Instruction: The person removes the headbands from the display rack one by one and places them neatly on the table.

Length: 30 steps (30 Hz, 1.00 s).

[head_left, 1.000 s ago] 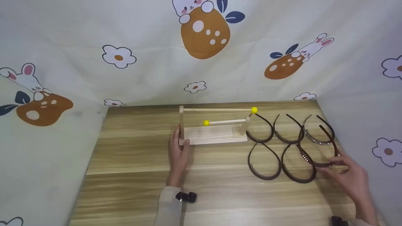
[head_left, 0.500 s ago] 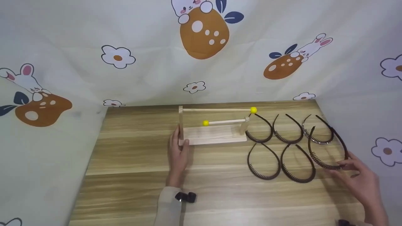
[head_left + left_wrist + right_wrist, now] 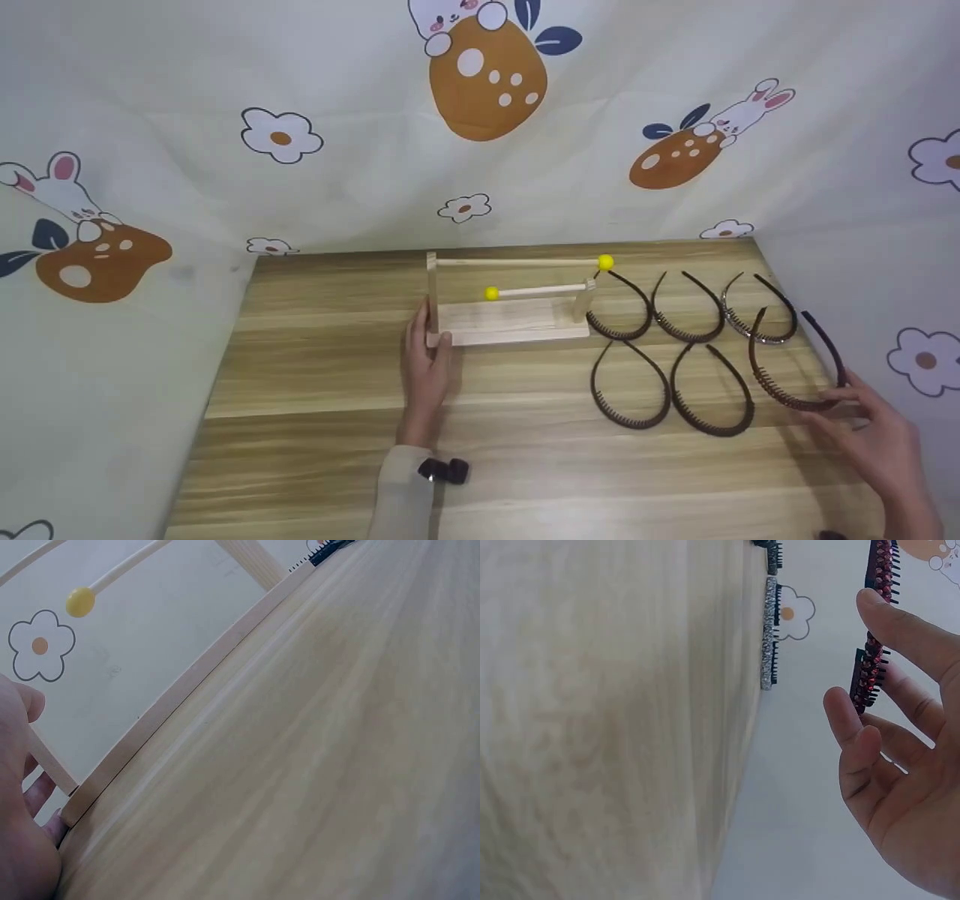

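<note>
My left hand grips the left end of a wooden stand, thumb in front and fingers round the upright. The stand has two horizontal rods at different heights, each tipped with a yellow ball. My right hand pinches a dark toothed headband between thumb and fingers, its open ends pointing away. In the right wrist view this headband shows red sparkling stones and is held off the table. Just beyond it on the table lies a headband with silvery stones.
Two dark headbands lie in the back row beside the silvery one. Two more, a left one and a right one, form the front row. Patterned cloth walls the wooden table at the back and sides.
My right hand has carried its headband to the right and slightly nearer, away from the front-row headbands it overlapped. My left hand and the stand have stayed put.
</note>
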Available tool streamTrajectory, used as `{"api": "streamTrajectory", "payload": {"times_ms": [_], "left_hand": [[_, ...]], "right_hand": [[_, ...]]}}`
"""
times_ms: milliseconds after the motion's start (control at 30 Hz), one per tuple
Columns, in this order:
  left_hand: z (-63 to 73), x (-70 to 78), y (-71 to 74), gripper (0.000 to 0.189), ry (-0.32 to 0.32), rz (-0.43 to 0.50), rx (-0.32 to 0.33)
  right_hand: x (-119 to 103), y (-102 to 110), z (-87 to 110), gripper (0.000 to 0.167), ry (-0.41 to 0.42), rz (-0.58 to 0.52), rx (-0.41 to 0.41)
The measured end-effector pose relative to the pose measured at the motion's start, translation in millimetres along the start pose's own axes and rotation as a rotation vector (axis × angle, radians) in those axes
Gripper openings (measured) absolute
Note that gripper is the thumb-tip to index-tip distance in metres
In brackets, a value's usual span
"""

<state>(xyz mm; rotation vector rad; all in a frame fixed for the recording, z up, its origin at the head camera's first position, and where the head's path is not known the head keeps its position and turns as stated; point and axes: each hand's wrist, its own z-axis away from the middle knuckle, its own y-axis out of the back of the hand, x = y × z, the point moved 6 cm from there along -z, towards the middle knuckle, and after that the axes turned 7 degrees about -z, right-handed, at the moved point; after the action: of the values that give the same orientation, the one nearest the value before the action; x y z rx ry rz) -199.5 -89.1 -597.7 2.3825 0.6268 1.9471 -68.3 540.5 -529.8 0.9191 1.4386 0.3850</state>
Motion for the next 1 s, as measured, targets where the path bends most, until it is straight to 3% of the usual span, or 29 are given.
{"api": "streamTrajectory", "payload": {"times_ms": [800,1000], "left_hand": [[-0.4,-1.4,1.0,0.065,0.013,-0.053,0.016],[-0.1,-1.9,-0.7,0.064,0.022,-0.047,-0.008]], "right_hand": [[16.7,-4.1,-7.0,0.052,-0.057,0.115,-0.142],[23.8,-2.5,-5.3,0.057,-0.062,0.1,-0.174]]}}
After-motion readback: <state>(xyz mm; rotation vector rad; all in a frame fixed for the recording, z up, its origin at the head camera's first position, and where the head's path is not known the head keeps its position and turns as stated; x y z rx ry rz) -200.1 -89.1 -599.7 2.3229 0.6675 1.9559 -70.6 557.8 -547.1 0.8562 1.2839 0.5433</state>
